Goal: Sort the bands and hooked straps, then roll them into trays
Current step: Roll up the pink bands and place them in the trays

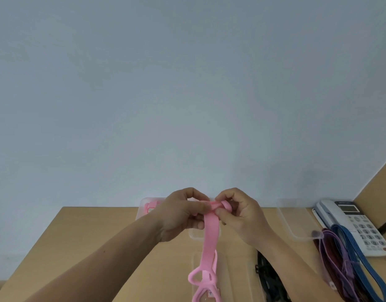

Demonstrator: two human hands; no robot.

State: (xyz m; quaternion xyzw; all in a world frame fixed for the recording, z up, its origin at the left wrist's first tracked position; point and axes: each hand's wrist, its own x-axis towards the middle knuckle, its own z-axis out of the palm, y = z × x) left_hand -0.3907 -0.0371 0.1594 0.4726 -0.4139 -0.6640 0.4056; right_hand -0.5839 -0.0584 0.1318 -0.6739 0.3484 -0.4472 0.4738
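Pink band: soft, light, limp webbing; likely unrolls if released. Left hand and right hand pinch its rolled top end; hold there.

The 2 bare forearms converge, wrists raised. The left hand and right hand face each other, fingers curled, thumbs and fingertips pinching the pink band between them.

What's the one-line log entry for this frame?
stage: rolling | left hand: pinches pink band | right hand: pinches its rolled end
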